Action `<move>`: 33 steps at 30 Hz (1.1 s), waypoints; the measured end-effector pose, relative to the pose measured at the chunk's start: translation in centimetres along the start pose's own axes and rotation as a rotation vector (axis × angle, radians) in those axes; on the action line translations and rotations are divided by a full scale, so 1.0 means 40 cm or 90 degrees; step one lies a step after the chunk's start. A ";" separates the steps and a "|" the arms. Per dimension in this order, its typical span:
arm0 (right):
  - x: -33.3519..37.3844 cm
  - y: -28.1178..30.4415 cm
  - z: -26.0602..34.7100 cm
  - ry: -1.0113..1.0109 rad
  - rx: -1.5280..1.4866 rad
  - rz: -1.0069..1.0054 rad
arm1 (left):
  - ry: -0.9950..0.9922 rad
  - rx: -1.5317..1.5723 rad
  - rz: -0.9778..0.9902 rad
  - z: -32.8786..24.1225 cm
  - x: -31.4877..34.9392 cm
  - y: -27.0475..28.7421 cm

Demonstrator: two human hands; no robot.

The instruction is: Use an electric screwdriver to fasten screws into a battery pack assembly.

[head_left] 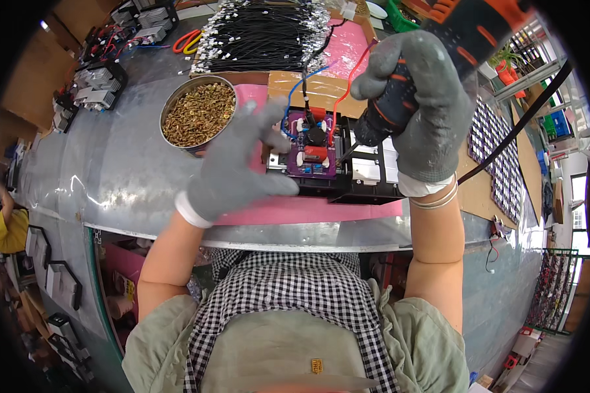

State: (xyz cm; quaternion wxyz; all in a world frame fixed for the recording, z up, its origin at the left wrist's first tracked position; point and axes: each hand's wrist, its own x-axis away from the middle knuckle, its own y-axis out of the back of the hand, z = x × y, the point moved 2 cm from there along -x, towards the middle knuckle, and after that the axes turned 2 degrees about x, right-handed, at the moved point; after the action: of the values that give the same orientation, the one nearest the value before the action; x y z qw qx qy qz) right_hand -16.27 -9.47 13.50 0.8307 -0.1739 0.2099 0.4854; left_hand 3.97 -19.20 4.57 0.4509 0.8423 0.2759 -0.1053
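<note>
My right hand [426,111], in a grey glove, is wrapped round a black and orange cordless drill [462,39]. The bit slants down to the left, to the right edge of a purple circuit board [299,157]; whether it touches a screw I cannot tell. That board sits in a black housing [367,192] with silver heat sinks on a pink mat. My left hand [239,164], also gloved, is spread with fingers apart at the board's left side. Blue, red and black wires rise from the board.
A round metal tin [198,112] full of brass-coloured screws stands left of the housing. Behind lies a big bundle of black cables [262,36] with white connectors. Finished-looking units [101,85] stand far left. On the right, a cardboard sheet carries rows of small parts [498,154]. A black cord [524,121] crosses there.
</note>
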 end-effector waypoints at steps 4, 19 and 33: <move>-0.012 -0.022 0.012 -0.030 -0.030 -0.011 | 0.210 0.026 -0.145 0.240 0.052 0.145; -0.047 -0.061 0.059 0.081 -0.127 0.084 | 0.150 -0.281 -0.270 0.239 0.085 0.139; -0.009 -0.122 0.098 0.053 -0.243 0.086 | 0.046 0.231 -0.227 -0.024 0.091 0.036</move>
State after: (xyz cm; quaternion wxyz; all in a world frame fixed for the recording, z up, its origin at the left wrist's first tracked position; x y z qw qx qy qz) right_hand -11.42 -10.08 17.45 0.7386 -0.3338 0.1596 0.5635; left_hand 7.70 -17.71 4.56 0.2565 0.8508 0.4124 -0.2006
